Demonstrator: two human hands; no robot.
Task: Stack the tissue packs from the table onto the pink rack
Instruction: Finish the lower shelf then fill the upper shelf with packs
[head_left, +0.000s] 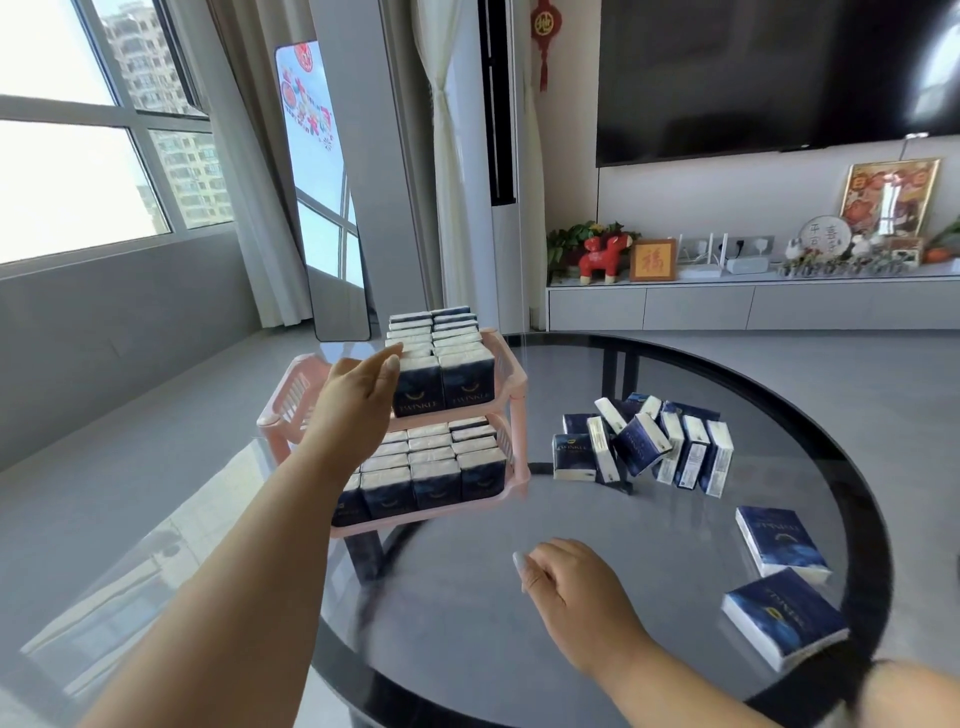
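Now the pink rack (511, 384) sits at the far left edge of the round glass table (649, 364), both tiers packed with tissue packs (441, 387). Left hand (358, 387), fingers spread and holding nothing, touches the top row's left side. Right hand (571, 587) hovers loosely curled and empty over bare glass, loose packs (644, 447) well beyond it, two more (782, 582) near the right rim.

Bare glass table (467, 613) lies open under my right hand (566, 587). A cluster of packs (644, 447) crowds the far side; two flat packs (784, 582) block the right; the rack (514, 384) walls the left.
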